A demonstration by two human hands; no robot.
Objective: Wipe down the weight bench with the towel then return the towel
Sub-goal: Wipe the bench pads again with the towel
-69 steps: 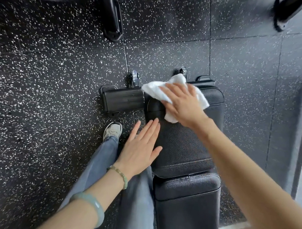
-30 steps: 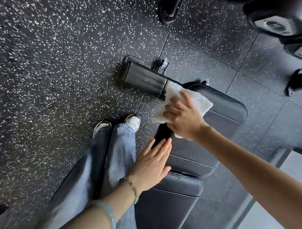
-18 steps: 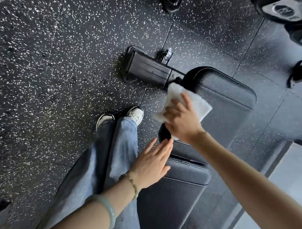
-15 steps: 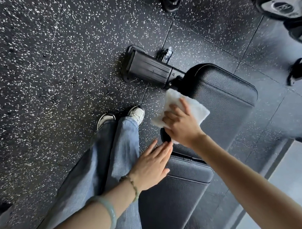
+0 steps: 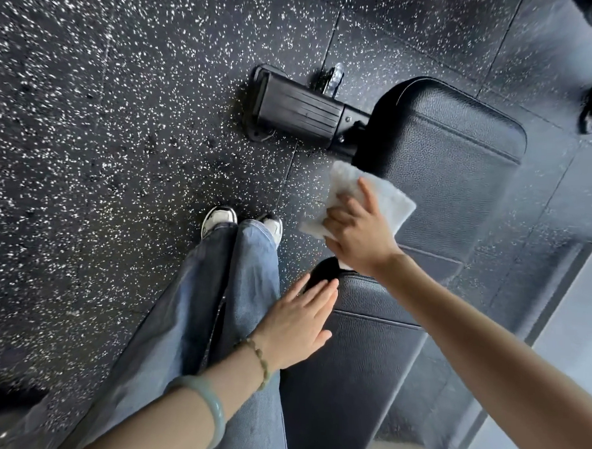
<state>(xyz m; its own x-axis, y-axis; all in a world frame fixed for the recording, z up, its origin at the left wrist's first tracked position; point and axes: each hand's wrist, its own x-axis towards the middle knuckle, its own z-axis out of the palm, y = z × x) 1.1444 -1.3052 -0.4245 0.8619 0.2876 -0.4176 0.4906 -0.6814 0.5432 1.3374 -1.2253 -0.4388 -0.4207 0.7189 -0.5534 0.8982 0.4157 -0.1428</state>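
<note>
The right hand (image 5: 358, 240) curls its grip into the soft, light towel (image 5: 394, 202) at the near edge of the padded surface (image 5: 451, 156), a floppy cloth best bunched mid-fold, while the left hand (image 5: 294, 328) lies flat, grip open.

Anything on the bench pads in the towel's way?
Only the left hand, flat on the near pad's edge. The right hand holds the towel to the far pad of the bench; nothing else visible lies on the pads.
</note>
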